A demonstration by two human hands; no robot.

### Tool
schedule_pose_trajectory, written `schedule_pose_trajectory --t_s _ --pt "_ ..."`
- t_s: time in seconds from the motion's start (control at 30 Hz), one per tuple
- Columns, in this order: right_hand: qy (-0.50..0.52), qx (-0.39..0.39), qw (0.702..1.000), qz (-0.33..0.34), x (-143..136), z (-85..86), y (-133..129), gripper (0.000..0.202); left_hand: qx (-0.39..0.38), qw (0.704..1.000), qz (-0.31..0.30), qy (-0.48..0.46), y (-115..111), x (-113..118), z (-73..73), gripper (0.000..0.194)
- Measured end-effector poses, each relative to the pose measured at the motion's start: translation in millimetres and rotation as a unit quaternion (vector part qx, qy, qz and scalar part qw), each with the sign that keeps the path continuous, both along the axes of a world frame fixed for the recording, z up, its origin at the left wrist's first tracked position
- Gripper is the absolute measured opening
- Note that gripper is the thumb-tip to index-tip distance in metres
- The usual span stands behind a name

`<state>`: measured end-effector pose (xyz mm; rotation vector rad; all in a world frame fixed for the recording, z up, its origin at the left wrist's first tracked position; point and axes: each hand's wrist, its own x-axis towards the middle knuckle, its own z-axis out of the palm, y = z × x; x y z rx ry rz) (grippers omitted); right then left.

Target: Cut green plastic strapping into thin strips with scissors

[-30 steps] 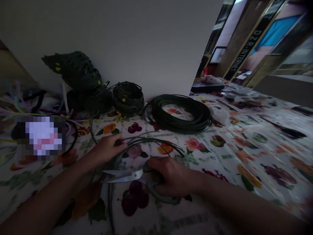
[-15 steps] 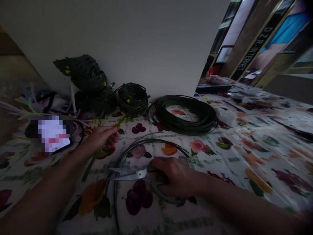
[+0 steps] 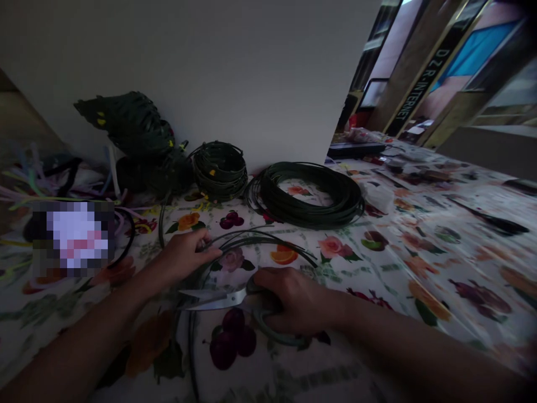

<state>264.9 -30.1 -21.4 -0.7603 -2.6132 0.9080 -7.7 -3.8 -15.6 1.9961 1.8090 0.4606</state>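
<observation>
My right hand [image 3: 293,299] is wrapped round the handles of a pair of scissors [image 3: 229,299]. The scissors' blades are spread a little and point left, over thin dark green strips on the tablecloth. Close to the curved bundle of dark green strips [image 3: 260,239] is my left hand [image 3: 191,252], its thumb and forefinger apart and its other fingers partly curled. I see nothing held in it. Below the scissors, strips run down towards the near edge of the view.
Behind lie a big coil of dark green strip [image 3: 310,215], a small round woven basket [image 3: 220,173] and a larger dark woven piece [image 3: 134,126], before a white panel [image 3: 235,73]. A blurred-out screen [image 3: 78,235] and pastel strands [image 3: 33,173] are at left. Fruit-patterned cloth [image 3: 377,280] covers the table.
My left hand has moved right and down, from by the small basket to the bundle of strips, and its fingers have parted. The scissors stay in my right hand; the view has shifted slightly.
</observation>
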Motion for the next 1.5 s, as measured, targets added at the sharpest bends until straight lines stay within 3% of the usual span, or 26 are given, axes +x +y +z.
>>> schedule_pose_trajectory --t_s 0.1,0.3,0.47,0.73,1.0,1.17,1.37,1.5 --pt "-0.002 0.000 1.000 0.002 0 -0.4 0 0.027 -0.015 0.999 -0.019 0.044 -1 4 -4.7 0.041" --pt "-0.019 0.020 1.000 0.002 -1 -1.5 1 0.024 -0.026 0.993 -0.059 0.095 -2 11 -8.6 0.022" --pt "-0.011 0.025 1.000 0.007 0 -2.6 1 0.024 -0.005 0.994 -0.041 0.099 -1 15 -7.3 0.017" --pt "-0.017 0.009 1.000 0.006 -1 -0.4 1 0.024 0.038 0.982 0.067 0.173 15 -19 5.8 0.015" --pt "-0.020 0.004 1.000 -0.003 -1 -1.0 0 0.023 0.040 0.979 0.093 0.175 20 -28 5.5 0.017" --pt "-0.011 0.012 1.000 0.001 0 -3.6 1 0.023 0.071 0.980 0.132 0.134 25 -36 -1.7 0.023" --pt "-0.017 0.006 1.000 0.003 -1 -0.6 0 0.022 0.140 0.977 0.154 0.041 16 -31 7.5 0.029" --pt "-0.019 -0.002 1.000 -0.002 -1 0.2 0 0.023 0.062 0.989 0.128 -0.047 8 -6 3.3 0.031"
